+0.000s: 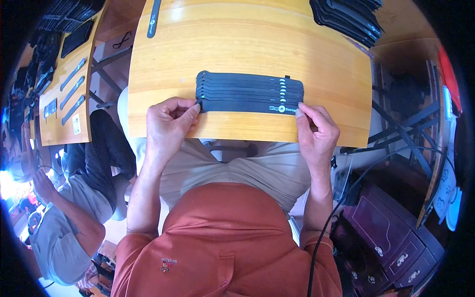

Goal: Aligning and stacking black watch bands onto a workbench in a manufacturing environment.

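Several flat black straps point(242, 89) lie overlapped in a stepped row across the wooden table point(247, 126), each with a small pale mark near its right end. The nearest strap point(237, 106) lies along the front of the row. My left hand point(170, 121) pinches its left end between thumb and fingertips. At the opposite end, my right hand point(317, 129) has thumb and fingers closed on the strap's right corner. A small black tab point(287, 76) sticks out past the row's far right edge.
A single black strap point(153, 22) lies at the table's far left. Stacked black straps point(349, 20) sit at the far right beside a thin purple tool point(359, 47). Leftward, a co-worker point(74, 213) sits by another table point(49, 133). A dark drawer cabinet point(391, 237) and a cable point(341, 198) are right.
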Available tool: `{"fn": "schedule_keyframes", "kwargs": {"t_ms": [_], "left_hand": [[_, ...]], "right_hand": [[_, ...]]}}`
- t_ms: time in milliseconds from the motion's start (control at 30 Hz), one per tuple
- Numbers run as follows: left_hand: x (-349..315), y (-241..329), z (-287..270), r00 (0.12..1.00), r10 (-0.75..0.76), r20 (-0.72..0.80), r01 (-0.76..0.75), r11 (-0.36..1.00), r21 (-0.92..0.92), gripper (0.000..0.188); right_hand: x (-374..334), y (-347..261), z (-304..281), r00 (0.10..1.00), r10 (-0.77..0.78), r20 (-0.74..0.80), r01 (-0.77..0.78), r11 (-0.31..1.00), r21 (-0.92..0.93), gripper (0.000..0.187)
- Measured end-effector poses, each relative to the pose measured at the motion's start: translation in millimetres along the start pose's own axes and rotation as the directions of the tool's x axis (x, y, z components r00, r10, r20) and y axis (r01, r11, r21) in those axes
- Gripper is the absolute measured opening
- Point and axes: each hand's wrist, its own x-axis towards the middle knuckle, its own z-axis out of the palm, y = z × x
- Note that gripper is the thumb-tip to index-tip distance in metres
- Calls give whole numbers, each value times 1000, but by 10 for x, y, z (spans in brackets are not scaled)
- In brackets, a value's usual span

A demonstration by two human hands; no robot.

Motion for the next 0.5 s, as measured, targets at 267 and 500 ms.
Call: {"fn": "schedule_keyframes", "kwargs": {"t_ms": [267,500], "left_hand": [[-7,19,-14,1000,-14,-12,14,1000,14,11],[12,-22,-4,1000,14,27,-13,999,-47,14]], "right_hand": [[-3,-4,27,1000,15,-6,-15,1000,9,11],[-10,-25,-25,1000,19,19,-19,1000,5,14]]}}
